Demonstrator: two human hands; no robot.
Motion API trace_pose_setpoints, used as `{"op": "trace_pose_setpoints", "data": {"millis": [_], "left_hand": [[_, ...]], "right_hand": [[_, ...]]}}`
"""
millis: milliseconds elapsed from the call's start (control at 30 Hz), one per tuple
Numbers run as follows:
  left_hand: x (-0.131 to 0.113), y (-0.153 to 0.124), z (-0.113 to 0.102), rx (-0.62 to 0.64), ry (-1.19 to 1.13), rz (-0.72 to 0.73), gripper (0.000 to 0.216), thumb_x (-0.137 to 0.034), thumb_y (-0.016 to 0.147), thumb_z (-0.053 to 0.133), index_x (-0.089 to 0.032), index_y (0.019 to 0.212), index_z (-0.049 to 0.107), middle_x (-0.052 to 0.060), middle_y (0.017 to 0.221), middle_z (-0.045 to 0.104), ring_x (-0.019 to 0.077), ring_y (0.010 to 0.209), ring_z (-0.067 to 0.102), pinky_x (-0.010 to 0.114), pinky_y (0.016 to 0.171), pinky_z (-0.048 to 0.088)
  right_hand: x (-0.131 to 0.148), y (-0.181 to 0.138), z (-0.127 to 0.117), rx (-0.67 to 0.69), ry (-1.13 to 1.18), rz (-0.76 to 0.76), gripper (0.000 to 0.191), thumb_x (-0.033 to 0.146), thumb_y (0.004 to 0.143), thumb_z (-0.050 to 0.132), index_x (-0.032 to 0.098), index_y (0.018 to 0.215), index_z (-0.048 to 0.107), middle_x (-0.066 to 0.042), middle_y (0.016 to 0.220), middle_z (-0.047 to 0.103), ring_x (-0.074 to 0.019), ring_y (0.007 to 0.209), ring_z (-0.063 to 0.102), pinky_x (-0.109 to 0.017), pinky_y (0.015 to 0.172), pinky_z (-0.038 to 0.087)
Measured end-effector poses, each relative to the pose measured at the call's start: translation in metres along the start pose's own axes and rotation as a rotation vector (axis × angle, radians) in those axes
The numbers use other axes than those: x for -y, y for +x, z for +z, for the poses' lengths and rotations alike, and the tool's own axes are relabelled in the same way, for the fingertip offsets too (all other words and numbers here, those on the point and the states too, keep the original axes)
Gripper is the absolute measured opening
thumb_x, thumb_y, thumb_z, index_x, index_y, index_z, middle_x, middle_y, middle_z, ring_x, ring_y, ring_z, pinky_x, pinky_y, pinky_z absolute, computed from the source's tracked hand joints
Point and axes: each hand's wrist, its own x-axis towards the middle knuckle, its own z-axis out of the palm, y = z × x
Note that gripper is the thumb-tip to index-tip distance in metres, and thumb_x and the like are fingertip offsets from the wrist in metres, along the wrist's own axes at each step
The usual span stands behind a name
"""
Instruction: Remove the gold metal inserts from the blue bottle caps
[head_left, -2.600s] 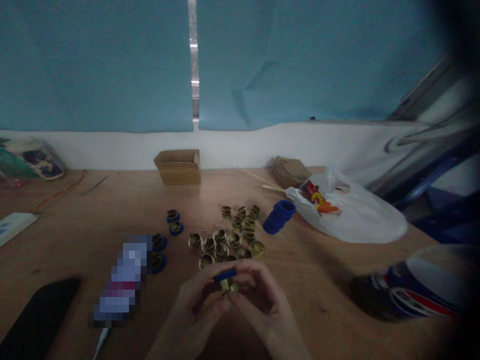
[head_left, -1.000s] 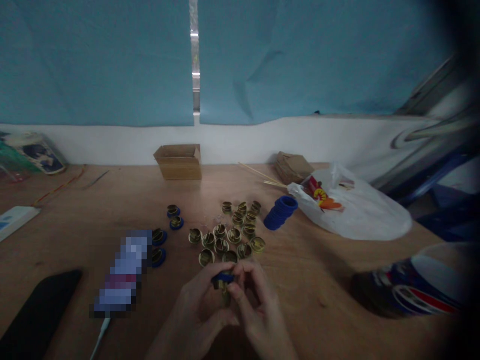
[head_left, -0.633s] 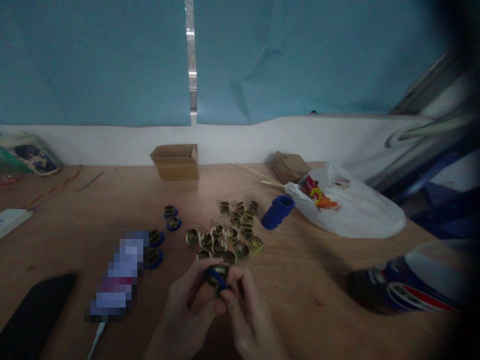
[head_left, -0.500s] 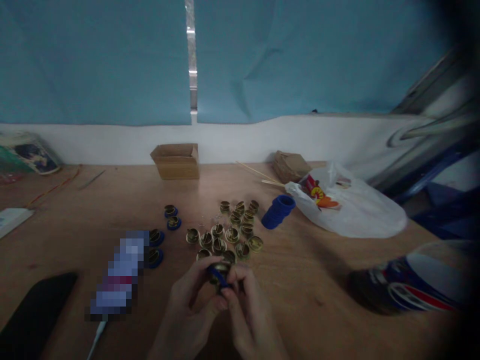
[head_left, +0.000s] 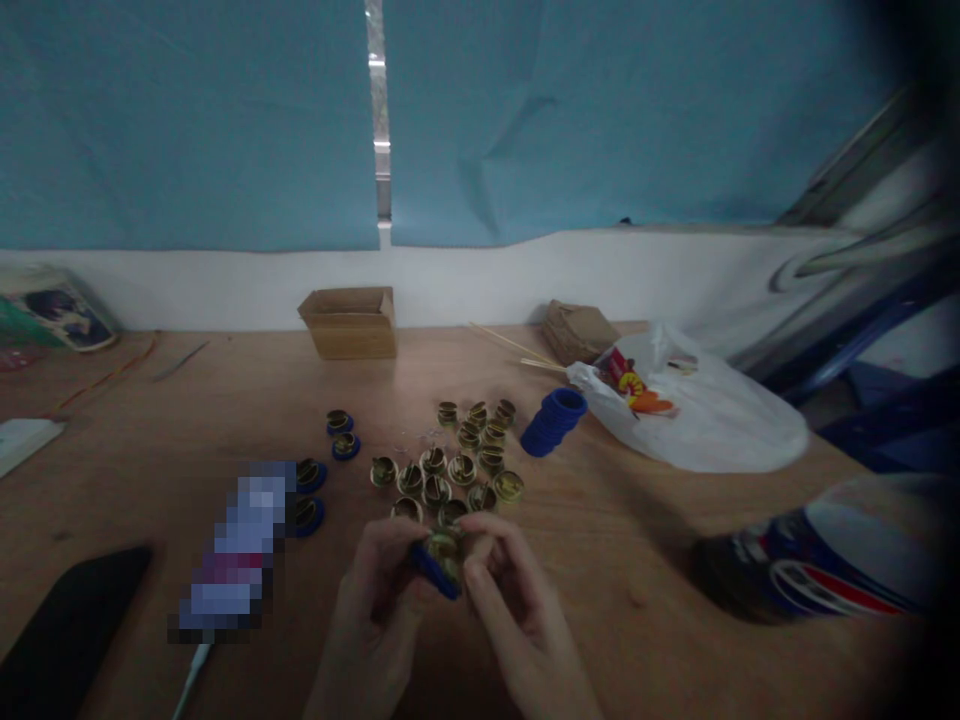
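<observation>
Between my two hands is a round brass-coloured piece (head_left: pixel 445 548) with a blue ring (head_left: pixel 433 572) around its edge, tilted. My left hand (head_left: pixel 381 590) is closed on its left side, fingers behind and thumb below. My right hand (head_left: pixel 510 595) pinches its right side with thumb and fingers. Just beyond my hands stand several brass-coloured round pieces (head_left: pixel 461 469) without blue rings, each with a bar across the top. To the left, several like pieces (head_left: pixel 345 444) sit in blue rings. A leaning stack of blue rings (head_left: pixel 553 423) stands to the right.
A phone-like blurred object (head_left: pixel 238 550) with a white cable and a black flat object (head_left: pixel 79 620) lie at left. An open cardboard box (head_left: pixel 351 335) stands by the wall. A white plastic bag (head_left: pixel 720 410), a brown package (head_left: pixel 577 332) and a Pepsi bottle (head_left: pixel 817 565) are at right.
The piece in my hands has turned, so more of its brass face shows beside the blue ring. My right fingers have shifted slightly up and right.
</observation>
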Motion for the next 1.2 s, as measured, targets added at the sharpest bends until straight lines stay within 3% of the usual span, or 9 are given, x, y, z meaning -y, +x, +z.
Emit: {"op": "trace_pose_setpoints", "data": {"millis": [200, 333, 400, 633, 733, 833, 1000, 1100, 1200], "left_hand": [[-0.004, -0.003, 0.001, 0.034, -0.048, -0.024, 0.010, -0.015, 0.084, 0.062, -0.024, 0.085, 0.058, 0.001, 0.112, 0.058, 0.0160, 0.099, 0.063, 0.023, 0.079, 0.053], [-0.006, -0.002, -0.002, 0.028, -0.005, 0.008, 0.003, -0.019, 0.085, 0.061, -0.022, 0.083, 0.059, 0.005, 0.106, 0.060, 0.0183, 0.097, 0.062, 0.024, 0.078, 0.053], [-0.005, -0.003, -0.002, -0.008, 0.013, 0.005, 0.006, -0.022, 0.083, 0.064, -0.021, 0.080, 0.059, 0.005, 0.103, 0.062, 0.0179, 0.095, 0.063, 0.023, 0.075, 0.052], [-0.003, 0.004, -0.010, -0.445, 0.155, -0.186, 0.028, -0.036, 0.080, 0.067, -0.023, 0.101, 0.054, -0.001, 0.080, 0.064, 0.0147, 0.073, 0.062, 0.023, 0.069, 0.050], [-0.004, 0.006, -0.013, -0.335, 0.255, -0.237, 0.030, -0.042, 0.081, 0.063, -0.020, 0.102, 0.058, 0.003, 0.085, 0.068, 0.0189, 0.081, 0.064, 0.026, 0.073, 0.050], [-0.004, 0.000, -0.005, -0.174, 0.295, -0.297, 0.029, -0.045, 0.083, 0.058, -0.019, 0.093, 0.067, 0.007, 0.095, 0.072, 0.0239, 0.092, 0.066, 0.030, 0.080, 0.052], [0.004, -0.016, 0.009, -0.253, 0.345, -0.371, 0.028, -0.042, 0.083, 0.060, -0.022, 0.099, 0.072, 0.008, 0.107, 0.073, 0.0264, 0.105, 0.065, 0.035, 0.088, 0.052], [0.014, -0.021, -0.005, -0.109, 0.386, -0.294, 0.023, -0.035, 0.079, 0.066, -0.028, 0.100, 0.074, 0.005, 0.107, 0.074, 0.0263, 0.104, 0.067, 0.037, 0.091, 0.052], [0.021, -0.024, -0.025, 0.075, 0.333, -0.104, 0.034, -0.025, 0.071, 0.073, -0.032, 0.104, 0.073, 0.003, 0.110, 0.074, 0.0270, 0.104, 0.067, 0.036, 0.091, 0.053]], "right_hand": [[-0.004, 0.003, 0.001, 0.080, 0.226, 0.172, 0.028, 0.049, 0.088, 0.057, 0.022, 0.085, 0.054, 0.006, 0.068, 0.037, -0.0072, 0.054, 0.034, -0.018, 0.048, 0.030], [-0.010, 0.000, 0.002, 0.240, 0.491, 0.359, 0.034, 0.052, 0.084, 0.062, 0.020, 0.081, 0.050, 0.008, 0.062, 0.039, -0.0024, 0.042, 0.023, -0.016, 0.040, 0.022], [-0.010, -0.001, 0.003, 0.238, 0.548, 0.382, 0.035, 0.052, 0.083, 0.063, 0.020, 0.082, 0.050, 0.008, 0.061, 0.040, -0.0013, 0.039, 0.021, -0.016, 0.039, 0.022], [-0.011, 0.005, -0.003, -0.076, 0.368, 0.169, 0.033, 0.042, 0.087, 0.061, 0.021, 0.072, 0.040, 0.009, 0.058, 0.030, -0.0055, 0.045, 0.022, -0.018, 0.042, 0.021], [-0.009, 0.007, -0.004, -0.120, 0.105, 0.042, 0.032, 0.033, 0.086, 0.061, 0.022, 0.069, 0.037, 0.009, 0.060, 0.027, -0.0077, 0.050, 0.022, -0.019, 0.045, 0.022], [-0.006, 0.005, -0.003, -0.021, -0.147, -0.084, 0.024, 0.023, 0.085, 0.059, 0.022, 0.071, 0.039, 0.009, 0.059, 0.026, -0.0084, 0.050, 0.026, -0.019, 0.046, 0.025], [0.003, -0.002, -0.002, 0.187, -0.470, -0.213, 0.024, 0.010, 0.079, 0.057, 0.023, 0.072, 0.038, 0.007, 0.061, 0.042, -0.0096, 0.052, 0.041, -0.020, 0.049, 0.033], [0.008, -0.004, -0.003, 0.247, -0.523, -0.202, 0.026, 0.005, 0.075, 0.057, 0.023, 0.073, 0.039, 0.004, 0.069, 0.053, -0.0120, 0.060, 0.050, -0.022, 0.054, 0.039], [0.012, -0.005, -0.005, 0.301, -0.504, -0.132, 0.028, 0.008, 0.074, 0.063, 0.023, 0.073, 0.039, 0.005, 0.068, 0.053, -0.0123, 0.059, 0.050, -0.023, 0.054, 0.038]]}}
